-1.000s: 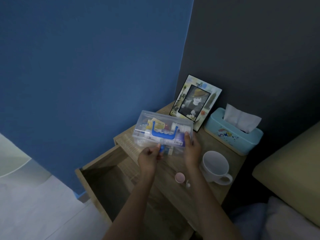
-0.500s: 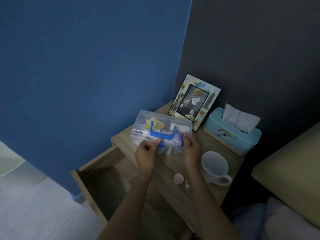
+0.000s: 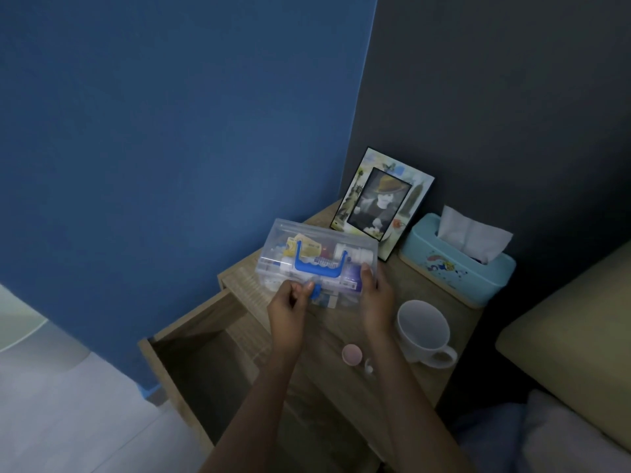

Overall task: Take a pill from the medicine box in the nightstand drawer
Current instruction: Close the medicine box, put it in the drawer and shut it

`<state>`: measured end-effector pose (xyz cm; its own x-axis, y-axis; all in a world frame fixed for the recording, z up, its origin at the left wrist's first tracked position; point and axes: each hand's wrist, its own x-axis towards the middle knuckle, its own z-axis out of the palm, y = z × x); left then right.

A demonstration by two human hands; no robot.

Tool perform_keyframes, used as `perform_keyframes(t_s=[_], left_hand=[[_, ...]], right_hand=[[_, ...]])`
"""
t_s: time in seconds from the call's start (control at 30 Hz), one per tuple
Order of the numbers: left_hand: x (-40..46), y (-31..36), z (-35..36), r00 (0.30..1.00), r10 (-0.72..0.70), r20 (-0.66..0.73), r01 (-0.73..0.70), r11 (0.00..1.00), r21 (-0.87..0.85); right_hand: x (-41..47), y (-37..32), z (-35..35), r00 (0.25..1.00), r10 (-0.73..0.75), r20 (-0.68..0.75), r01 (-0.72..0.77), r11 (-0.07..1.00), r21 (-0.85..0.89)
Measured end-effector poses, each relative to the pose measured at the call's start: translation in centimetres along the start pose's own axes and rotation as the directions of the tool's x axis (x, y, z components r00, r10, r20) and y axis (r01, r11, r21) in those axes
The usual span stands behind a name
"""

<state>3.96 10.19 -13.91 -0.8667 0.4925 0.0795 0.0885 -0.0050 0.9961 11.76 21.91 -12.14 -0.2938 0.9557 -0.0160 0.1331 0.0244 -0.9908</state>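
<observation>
A clear plastic medicine box [image 3: 317, 247] with a blue handle on its lid rests on the wooden nightstand top [image 3: 403, 288], near its left edge. Packets and a white bottle show through the lid. My left hand [image 3: 288, 310] pinches the blue latch at the box's front. My right hand [image 3: 377, 298] grips the box's front right corner, thumb on the lid. The nightstand drawer [image 3: 205, 363] is pulled out below and to the left, its inside dark.
A framed photo [image 3: 382, 203] leans against the dark wall behind the box. A light-blue tissue box [image 3: 457, 261] stands at the right. A white mug [image 3: 423, 331], a small pink round cap [image 3: 351, 354] and a tiny white object [image 3: 368, 367] lie near the front edge. A bed is at the right.
The box has come down slightly onto the nightstand top. My left fingers have closed on the blue front latch. The right hand keeps its grip.
</observation>
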Motion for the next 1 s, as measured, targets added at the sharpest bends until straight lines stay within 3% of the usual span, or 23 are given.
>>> perform_keyframes(t_s=[0.5, 0.67, 0.8, 0.87, 1.0], left_hand=[[0.9, -0.5, 0.4, 0.999, 0.005, -0.032, 0.000, 0.991, 0.130], [1.1, -0.6, -0.1, 0.997, 0.072, 0.007, -0.070, 0.922, 0.380], [1.6, -0.1, -0.4, 0.994, 0.088, 0.063, -0.108, 0.754, 0.648], [1.6, 0.2, -0.4, 0.997, 0.061, 0.053, -0.081, 0.749, 0.657], [1.2, 0.5, -0.3, 1.000, 0.027, 0.013, -0.030, 0.836, 0.548]], right_hand=[[0.0, -0.2, -0.2, 1.000, 0.004, 0.027, -0.004, 1.000, 0.004], [-0.1, -0.1, -0.3, 0.999, -0.004, 0.033, 0.004, 1.000, -0.002], [0.0, -0.2, -0.2, 1.000, -0.003, 0.030, 0.003, 1.000, 0.003], [-0.1, -0.3, -0.2, 1.000, -0.001, 0.031, 0.001, 1.000, 0.006], [-0.2, -0.5, -0.2, 1.000, -0.003, 0.030, 0.003, 1.000, 0.000]])
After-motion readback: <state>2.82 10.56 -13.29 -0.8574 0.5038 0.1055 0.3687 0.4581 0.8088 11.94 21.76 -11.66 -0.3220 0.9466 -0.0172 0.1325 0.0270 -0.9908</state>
